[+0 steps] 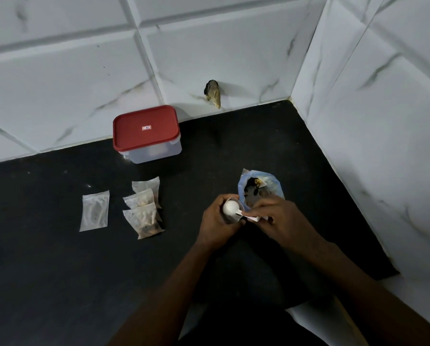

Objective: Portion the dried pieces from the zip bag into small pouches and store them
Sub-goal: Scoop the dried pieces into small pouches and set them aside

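Your left grip [217, 221] holds a small pouch [230, 219]. Your right grip [281, 216] pinches a white scoop [230, 207] over it, by the zip bag [271, 186].

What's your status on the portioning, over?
Left grip holds small pouch, right grip holds white scoop over it. Zip bag open behind them. Three filled pouches, one empty, set aside left. Nothing in the way.

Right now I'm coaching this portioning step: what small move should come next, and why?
Probably tip the white scoop fully into the small pouch. The right hand pinches its handle, its bowl sits at the pouch mouth that the left hand holds, and the open zip bag stands just behind. Three filled pouches already lie to the left.
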Motion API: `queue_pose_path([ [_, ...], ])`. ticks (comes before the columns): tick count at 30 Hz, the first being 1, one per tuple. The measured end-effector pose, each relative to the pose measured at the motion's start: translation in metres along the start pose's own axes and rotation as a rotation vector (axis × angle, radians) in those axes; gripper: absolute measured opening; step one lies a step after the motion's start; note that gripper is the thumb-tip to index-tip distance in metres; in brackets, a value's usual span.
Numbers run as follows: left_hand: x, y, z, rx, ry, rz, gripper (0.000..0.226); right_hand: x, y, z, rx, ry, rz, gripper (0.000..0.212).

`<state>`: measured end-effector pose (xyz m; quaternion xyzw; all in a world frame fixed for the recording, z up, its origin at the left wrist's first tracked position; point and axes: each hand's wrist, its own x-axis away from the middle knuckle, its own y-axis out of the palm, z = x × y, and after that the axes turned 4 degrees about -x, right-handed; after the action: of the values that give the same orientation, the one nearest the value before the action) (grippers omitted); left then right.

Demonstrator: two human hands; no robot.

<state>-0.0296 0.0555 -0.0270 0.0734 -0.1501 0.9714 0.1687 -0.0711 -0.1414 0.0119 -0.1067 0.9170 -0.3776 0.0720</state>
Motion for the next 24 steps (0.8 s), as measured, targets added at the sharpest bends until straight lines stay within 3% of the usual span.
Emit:
queue_pose_path([
  [4,-0.003,-0.001,-0.003,-0.017,-0.003,0.003,0.055,0.006,-0.002,-0.005,-0.022,-0.042,0.097,0.022],
  [10,-0.005,-0.005,-0.003,-0.064,-0.029,-0.031,0.061,0.01,-0.008,-0.021,-0.878,0.609,0.31,0.015],
  [13,-0.005,-0.005,-0.002,-0.086,-0.012,-0.043,0.057,0.009,-0.011,-0.019,-1.146,0.774,0.359,0.014],
  [16,-0.005,-0.005,-0.004,-0.107,0.003,-0.039,0.058,0.008,-0.015,-0.013,-1.259,0.84,0.451,0.012],
  [18,-0.004,-0.006,-0.005,-0.112,0.0,-0.034,0.06,0.006,-0.016,-0.004,-1.145,0.836,0.536,0.013],
  [20,-0.003,-0.006,-0.005,-0.113,-0.003,-0.037,0.06,0.003,-0.015,0.007,-0.825,0.779,0.556,0.013],
  [24,-0.003,-0.006,-0.005,-0.133,0.028,-0.061,0.065,-0.002,-0.013,0.021,-0.183,0.395,0.457,0.017],
])
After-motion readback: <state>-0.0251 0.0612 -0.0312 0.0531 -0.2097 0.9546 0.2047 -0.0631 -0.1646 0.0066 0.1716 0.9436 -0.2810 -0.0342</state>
